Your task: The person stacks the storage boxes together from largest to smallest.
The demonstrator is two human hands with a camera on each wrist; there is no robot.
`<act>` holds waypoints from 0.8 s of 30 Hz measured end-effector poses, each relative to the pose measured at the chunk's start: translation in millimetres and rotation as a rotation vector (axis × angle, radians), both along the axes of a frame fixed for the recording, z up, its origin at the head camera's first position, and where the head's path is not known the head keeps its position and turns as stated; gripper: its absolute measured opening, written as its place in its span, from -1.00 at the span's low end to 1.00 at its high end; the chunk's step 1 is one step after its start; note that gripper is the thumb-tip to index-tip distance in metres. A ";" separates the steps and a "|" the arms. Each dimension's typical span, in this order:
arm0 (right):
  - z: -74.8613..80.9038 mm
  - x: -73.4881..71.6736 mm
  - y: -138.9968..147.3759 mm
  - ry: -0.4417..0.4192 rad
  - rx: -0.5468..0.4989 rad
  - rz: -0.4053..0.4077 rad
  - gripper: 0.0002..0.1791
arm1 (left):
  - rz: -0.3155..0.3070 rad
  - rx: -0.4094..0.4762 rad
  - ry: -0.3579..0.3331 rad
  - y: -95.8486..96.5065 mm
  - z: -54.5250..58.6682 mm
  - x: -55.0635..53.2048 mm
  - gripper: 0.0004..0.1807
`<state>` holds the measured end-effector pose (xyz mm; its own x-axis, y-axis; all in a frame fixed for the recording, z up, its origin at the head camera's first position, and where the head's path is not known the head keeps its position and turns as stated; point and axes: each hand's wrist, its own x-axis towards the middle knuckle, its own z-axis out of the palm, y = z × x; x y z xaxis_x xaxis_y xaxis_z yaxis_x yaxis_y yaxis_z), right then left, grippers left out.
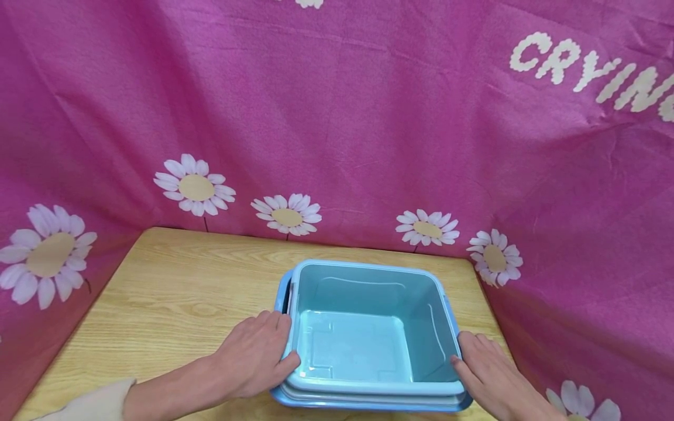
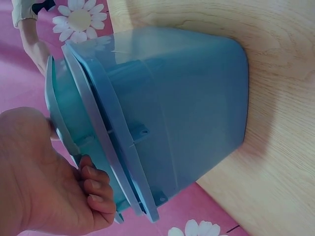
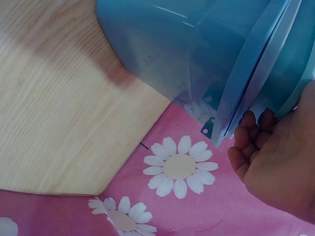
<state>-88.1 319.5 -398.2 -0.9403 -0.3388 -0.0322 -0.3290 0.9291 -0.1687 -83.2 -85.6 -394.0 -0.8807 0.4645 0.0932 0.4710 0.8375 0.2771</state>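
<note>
A teal plastic bin (image 1: 363, 289) sits nested inside other bins, its inside bare. Below its rim shows a pale lilac-grey rim (image 2: 92, 101), and outermost is a blue bin (image 2: 187, 103) standing on the wooden table. My left hand (image 1: 258, 354) grips the teal bin's left rim, thumb over the top edge and fingers curled beneath it. At the opposite side, my right hand (image 1: 492, 374) holds the right rim the same way, fingertips under the lip in the right wrist view. The teal rim stands raised above the lower rims in the left wrist view.
The wooden table (image 1: 184, 292) extends left of the bins. Behind it and along both sides hangs a magenta cloth (image 1: 342, 117) printed with white daisies and lettering. Blue clip-like tabs (image 3: 209, 129) stick out below the outer rim.
</note>
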 end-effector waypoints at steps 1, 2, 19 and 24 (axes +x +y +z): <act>0.0 -0.8 -0.3 0.000 -0.003 0.002 -0.84 | 0.003 0.002 -0.006 -0.3 0.0 0.0 -0.73; 0.0 -1.9 -0.8 0.002 -0.008 0.006 -0.84 | 0.008 0.005 -0.014 -0.7 0.2 -0.1 -0.72; 4.3 -8.0 -4.1 -0.259 -0.002 -0.099 -0.55 | 0.022 -0.018 -0.065 -4.9 2.3 -5.9 -0.65; 4.9 -7.5 -3.6 -0.282 -0.003 -0.117 -0.40 | 0.001 -0.037 -0.111 -6.9 4.8 -9.4 -0.60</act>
<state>-95.6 316.0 -393.3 -0.9270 -0.2288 -0.2971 -0.1592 0.9574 -0.2408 -92.6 -92.5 -389.2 -0.8850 0.4651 -0.0224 0.4384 0.8486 0.2961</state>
